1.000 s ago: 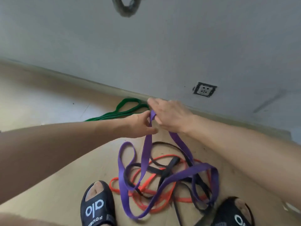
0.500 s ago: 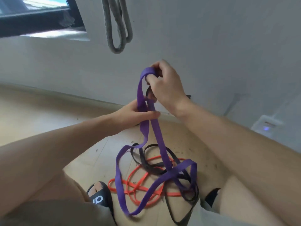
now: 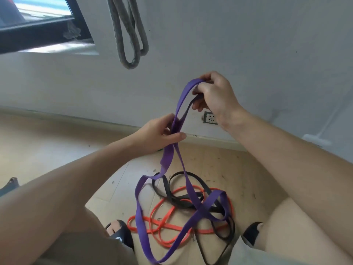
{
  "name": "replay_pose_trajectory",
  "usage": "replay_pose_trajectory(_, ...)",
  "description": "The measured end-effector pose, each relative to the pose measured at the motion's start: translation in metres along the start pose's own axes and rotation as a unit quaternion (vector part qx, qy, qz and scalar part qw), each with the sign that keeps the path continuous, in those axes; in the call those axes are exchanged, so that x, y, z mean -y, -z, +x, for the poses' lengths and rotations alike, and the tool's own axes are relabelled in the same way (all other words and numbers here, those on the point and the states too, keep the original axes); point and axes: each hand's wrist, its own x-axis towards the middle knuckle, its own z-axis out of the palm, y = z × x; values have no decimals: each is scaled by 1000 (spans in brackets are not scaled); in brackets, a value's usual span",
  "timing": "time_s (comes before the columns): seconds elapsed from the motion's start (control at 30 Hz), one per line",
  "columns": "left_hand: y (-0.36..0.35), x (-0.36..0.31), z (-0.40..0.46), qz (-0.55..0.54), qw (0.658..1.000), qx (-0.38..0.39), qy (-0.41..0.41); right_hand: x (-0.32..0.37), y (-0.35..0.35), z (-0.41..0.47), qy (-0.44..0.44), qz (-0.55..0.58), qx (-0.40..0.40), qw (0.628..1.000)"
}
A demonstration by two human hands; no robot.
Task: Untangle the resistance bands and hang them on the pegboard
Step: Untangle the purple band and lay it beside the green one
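A purple resistance band (image 3: 168, 159) runs up from a tangle on the floor. My right hand (image 3: 214, 94) grips its top loop in front of the wall. Lower and to the left, my left hand (image 3: 160, 134) pinches both strands of the same band. Its lower loops lie twisted among an orange band (image 3: 166, 226) and a black band (image 3: 181, 199) on the wooden floor between my feet. A grey band (image 3: 129, 35) hangs on the wall above. No pegboard is in view.
A dark-framed window (image 3: 38, 25) sits at the upper left. A wall socket (image 3: 209, 118) is low on the wall behind my right wrist. My black sandals (image 3: 120, 232) stand either side of the tangle, with my knees at the bottom edge.
My right hand has lifted the purple band's top loop from near the floor to well up the wall. The left hand followed upward along the strands. The green band has left the view.
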Motion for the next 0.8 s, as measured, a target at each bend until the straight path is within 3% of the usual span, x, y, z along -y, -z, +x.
replay_pose_trajectory(0.13, 8, 7, 6, 80, 997, -15, -14, -12, 14, 11, -83, -94, 88, 988)
replay_pose_trajectory(0.23, 13, 14, 9, 139, 990, -11, -28, -15, 16, 12, -70, -165, 103, 978)
replay_pose_trajectory(0.37, 10, 18, 10, 179, 983, 0, -36, -15, 9, 8, 54, -340, 95, 934)
replay_pose_trajectory(0.47, 12, 17, 12, 185, 982, -3, -45, -9, 1, 2, 201, -454, 29, 868)
replay_pose_trajectory(0.53, 14, 14, 13, 202, 978, -10, -58, -5, -9, -1, 295, -447, 23, 844)
replay_pose_trajectory(0.6, 14, 13, 12, 205, 975, -24, -87, -7, -22, -8, 341, -413, 64, 842)
replay_pose_trajectory(0.67, 13, 12, 10, 178, 975, -41, -126, -15, -33, -15, 319, -408, 139, 844)
replay_pose_trajectory(0.73, 12, 11, 8, 152, 977, -52, -141, -24, -37, -18, 215, -409, 232, 856)
replay_pose_trajectory(0.8, 12, 8, 7, 132, 983, -50, -119, -28, -38, -16, 101, -367, 268, 885)
